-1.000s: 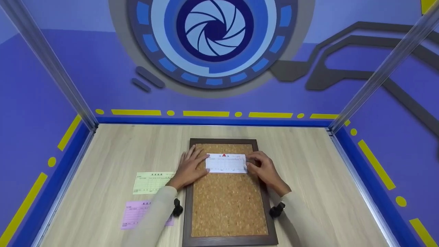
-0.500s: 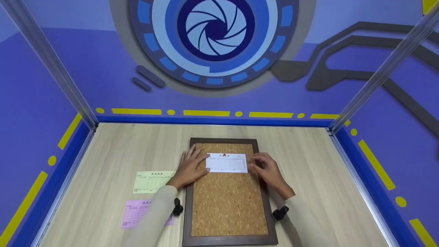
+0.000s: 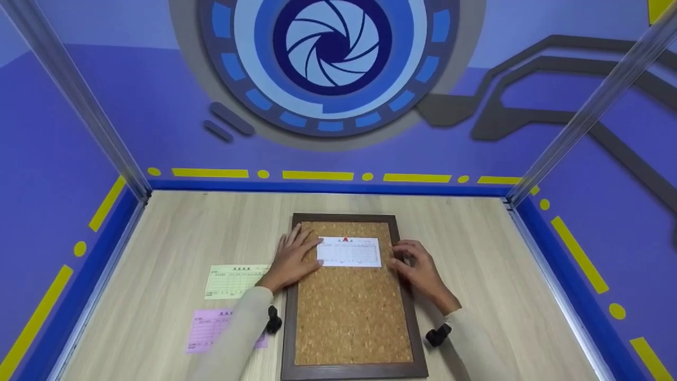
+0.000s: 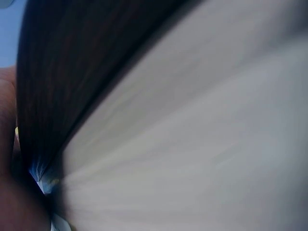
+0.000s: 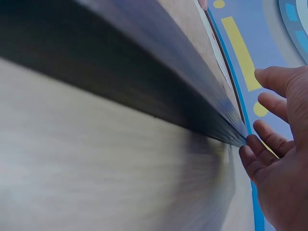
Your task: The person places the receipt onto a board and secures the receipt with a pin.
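Observation:
A white printed slip (image 3: 349, 256) lies on the upper part of a cork board (image 3: 351, 317) with a dark brown frame. At the slip's top edge sits a red pushpin (image 3: 345, 239). My left hand (image 3: 291, 262) rests spread on the board's left side, thumb and index fingertip at the slip's left edge. Just right of the slip, apart from it, my right hand (image 3: 422, 272) is over the frame's right side with nothing held. Its fingers (image 5: 273, 137) look loosely bent in the right wrist view. Only a sliver of the left hand (image 4: 7, 130) appears in the left wrist view.
A pale green slip (image 3: 232, 281) and a purple slip (image 3: 209, 330) lie left of the board, both partly covered by the left arm. The wooden table (image 3: 502, 296) is bounded by a blue back wall and side walls.
My right hand has drawn away from the slip's right edge, moving right toward the frame. The left hand, slip and pushpin stay where they were.

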Motion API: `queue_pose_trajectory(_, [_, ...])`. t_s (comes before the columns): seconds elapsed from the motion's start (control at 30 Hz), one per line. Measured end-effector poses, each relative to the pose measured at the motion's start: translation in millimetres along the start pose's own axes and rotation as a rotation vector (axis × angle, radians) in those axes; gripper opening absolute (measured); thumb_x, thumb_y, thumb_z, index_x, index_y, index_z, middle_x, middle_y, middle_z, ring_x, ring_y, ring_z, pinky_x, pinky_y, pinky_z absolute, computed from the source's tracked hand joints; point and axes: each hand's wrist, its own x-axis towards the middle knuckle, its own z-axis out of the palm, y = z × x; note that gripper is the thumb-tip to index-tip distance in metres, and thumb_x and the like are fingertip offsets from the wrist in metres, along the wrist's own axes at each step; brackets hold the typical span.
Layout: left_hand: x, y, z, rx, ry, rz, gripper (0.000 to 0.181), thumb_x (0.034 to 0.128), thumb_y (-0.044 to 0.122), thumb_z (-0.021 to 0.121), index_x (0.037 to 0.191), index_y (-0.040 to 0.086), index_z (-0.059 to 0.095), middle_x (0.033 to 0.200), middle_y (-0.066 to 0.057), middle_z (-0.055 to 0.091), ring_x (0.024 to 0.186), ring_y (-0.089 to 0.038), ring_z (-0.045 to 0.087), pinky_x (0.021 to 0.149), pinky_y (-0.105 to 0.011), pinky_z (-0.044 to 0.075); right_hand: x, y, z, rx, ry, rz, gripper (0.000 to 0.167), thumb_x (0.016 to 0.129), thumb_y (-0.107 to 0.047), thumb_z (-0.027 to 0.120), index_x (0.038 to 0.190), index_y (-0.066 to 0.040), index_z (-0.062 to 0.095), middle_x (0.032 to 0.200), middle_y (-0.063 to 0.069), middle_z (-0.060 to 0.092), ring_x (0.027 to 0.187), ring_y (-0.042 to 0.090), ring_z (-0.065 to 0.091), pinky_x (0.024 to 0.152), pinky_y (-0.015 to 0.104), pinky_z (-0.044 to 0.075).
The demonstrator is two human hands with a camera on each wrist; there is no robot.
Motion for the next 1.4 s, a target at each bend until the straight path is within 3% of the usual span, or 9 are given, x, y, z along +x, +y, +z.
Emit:
queue_pose_trajectory(0.23, [0.6,3.9,-1.6,0.014,-0.020,-0.014,0.066,0.1002,0.043,0.072,0.160,0.017,0.060,0.177,-0.016,0.036,0.170,-0.042,0.007,0.130,-0.073,0.000,-3.9,6.8,-5.5,-0.001,-0.025,0.015,0.040,0.098,-0.012,0.085,0.135,-0.002,0.073,0.153,0.021,0.056,0.149,0.041,0.049,0.125,0.064,0.037])
queue_pose_trajectory(0.47, [0.3,-5.5,3.3,0.000,0.003,0.014,0.069,0.0997,0.051,0.071,0.160,0.019,0.059,0.177,-0.015,0.037,0.170,-0.042,0.008,0.130,-0.074,0.001,-7.4,9.9,-12.1,-0.080,-0.079,0.037,0.057,0.097,-0.021,0.087,0.148,-0.004,0.067,0.162,0.021,0.051,0.156,0.043,0.041,0.127,0.062,0.035])
queue_pose_trajectory(0.8, [0.4,-0.1,-0.1,0.014,0.001,0.016,0.068,0.0998,0.047,0.073,0.159,0.017,0.060,0.176,-0.018,0.038,0.169,-0.045,0.010,0.129,-0.075,0.003,-12.9,14.5,-22.2,-0.136,-0.131,0.070,0.071,0.093,-0.033,0.091,0.154,-0.009,0.063,0.167,0.019,0.048,0.163,0.042,0.031,0.130,0.065,0.027])
queue_pose_trajectory(1.13, [1.5,-2.9,3.6,0.027,0.003,0.007,0.069,0.0995,0.050,0.072,0.160,0.020,0.060,0.177,-0.015,0.037,0.169,-0.043,0.010,0.130,-0.074,0.003,-17.3,28.0,-30.4,-0.093,-0.167,0.035,0.061,0.096,-0.019,0.087,0.152,-0.008,0.065,0.168,0.021,0.048,0.166,0.044,0.024,0.131,0.065,0.024])
queue_pose_trajectory(1.4, [1.6,0.4,1.3,0.030,-0.006,-0.007,0.069,0.0989,0.048,0.074,0.159,0.018,0.061,0.175,-0.016,0.039,0.169,-0.044,0.011,0.129,-0.076,0.004,-17.1,30.0,-33.4,-0.090,-0.227,0.056,0.065,0.096,-0.025,0.087,0.155,-0.012,0.063,0.173,0.021,0.039,0.167,0.045,0.019,0.129,0.072,0.021])
